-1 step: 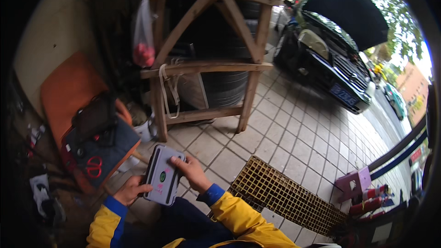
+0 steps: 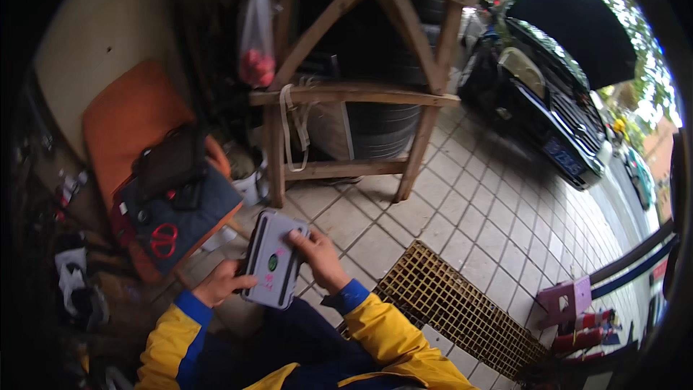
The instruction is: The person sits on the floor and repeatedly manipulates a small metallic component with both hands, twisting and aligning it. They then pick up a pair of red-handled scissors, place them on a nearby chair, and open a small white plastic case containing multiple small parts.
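A flat grey rectangular case (image 2: 275, 256) with dark strips along its sides, a green oval badge and pink markings is held tilted in front of my body. My left hand (image 2: 222, 283) grips its lower left edge, thumb on the face. At the upper right edge, my right hand (image 2: 319, 256) holds it with the thumb pressed on top. The fingers behind the case are hidden. It looks closed, and its contents do not show.
An orange chair (image 2: 137, 115) bears a dark bag (image 2: 171, 162) and red-handled scissors (image 2: 164, 240). Ahead stands a wooden rack (image 2: 346, 94) with tyres. A yellowish floor grate (image 2: 462, 310), a pink stool (image 2: 565, 302) and a car (image 2: 541, 101) with raised bonnet are to the right.
The whole view has shifted, so the chair, rack and car sit farther right in the picture. Both hands still hold the case in the same way.
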`<state>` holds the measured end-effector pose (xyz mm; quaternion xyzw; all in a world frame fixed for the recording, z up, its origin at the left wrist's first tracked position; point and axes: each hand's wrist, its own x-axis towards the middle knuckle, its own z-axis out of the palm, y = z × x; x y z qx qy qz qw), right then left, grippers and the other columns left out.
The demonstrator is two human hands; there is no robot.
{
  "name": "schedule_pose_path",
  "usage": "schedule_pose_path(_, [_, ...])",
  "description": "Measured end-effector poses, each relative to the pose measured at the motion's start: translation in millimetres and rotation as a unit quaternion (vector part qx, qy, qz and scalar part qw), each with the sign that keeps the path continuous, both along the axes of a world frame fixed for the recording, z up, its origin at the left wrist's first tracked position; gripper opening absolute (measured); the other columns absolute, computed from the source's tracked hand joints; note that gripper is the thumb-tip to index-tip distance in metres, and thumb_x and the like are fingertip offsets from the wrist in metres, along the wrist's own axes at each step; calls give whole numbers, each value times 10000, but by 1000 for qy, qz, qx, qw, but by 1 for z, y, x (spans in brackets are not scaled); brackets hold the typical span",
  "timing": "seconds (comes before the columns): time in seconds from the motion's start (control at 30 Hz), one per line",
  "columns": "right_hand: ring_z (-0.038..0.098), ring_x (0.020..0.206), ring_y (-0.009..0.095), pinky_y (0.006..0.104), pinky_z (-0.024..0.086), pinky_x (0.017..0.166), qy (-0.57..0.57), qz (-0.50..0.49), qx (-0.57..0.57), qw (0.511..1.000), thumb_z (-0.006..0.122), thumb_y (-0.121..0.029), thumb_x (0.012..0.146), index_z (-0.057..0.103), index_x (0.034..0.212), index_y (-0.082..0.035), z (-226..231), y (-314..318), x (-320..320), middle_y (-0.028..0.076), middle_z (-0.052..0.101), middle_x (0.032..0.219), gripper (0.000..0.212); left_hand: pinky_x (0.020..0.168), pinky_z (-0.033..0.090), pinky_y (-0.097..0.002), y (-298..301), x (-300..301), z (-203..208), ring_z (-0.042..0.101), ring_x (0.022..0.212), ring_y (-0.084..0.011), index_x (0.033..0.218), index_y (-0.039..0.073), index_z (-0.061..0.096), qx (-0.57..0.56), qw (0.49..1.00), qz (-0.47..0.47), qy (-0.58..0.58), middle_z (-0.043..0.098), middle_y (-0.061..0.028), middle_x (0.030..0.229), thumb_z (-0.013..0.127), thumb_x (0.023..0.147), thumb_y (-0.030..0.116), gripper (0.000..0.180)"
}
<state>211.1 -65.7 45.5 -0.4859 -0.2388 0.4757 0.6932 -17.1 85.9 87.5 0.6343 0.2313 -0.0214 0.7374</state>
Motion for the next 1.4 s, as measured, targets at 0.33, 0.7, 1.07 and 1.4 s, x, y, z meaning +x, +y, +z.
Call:
schedule_pose_path(0.33, [680,981,127,278,560,822,-18,73,1,997,744,-94,1009,595,1394,62,-4,13,-47,89,732,1196,441,992,521,-296,3,-36,-7,659,1115,-137,1361,-82,635,-26,994,109,15,717,-98,1246,710,1025,245,475])
schedule_pose_path(0.7, [693,1052,179,335,599,876,150,262,-139,943,773,-202,1010,631,1330,7,-107,48,-173,89,725,1218,408,912,543,-322,66,-189,-67,696,1028,-195,1204,-79,716,84,971,-82,209,777,-136,1111,855,879,265,493])
schedule_pose_path(1.07, [711,1013,239,379,632,815,-73,372,-284,880,807,-414,971,642,1184,99,-263,106,-257,165,718,1090,579,792,495,-308,-43,-307,-281,635,972,-163,1315,17,684,-202,912,330,138,723,-45,1116,835,894,328,545])
schedule_pose_path(1.4, [724,865,228,362,573,779,-217,547,-234,774,792,-357,975,657,1248,112,-327,185,-317,206,748,1051,559,567,356,-249,-59,-347,-346,521,703,-85,1389,-13,602,-302,816,483,97,697,-20,1043,854,851,267,656])
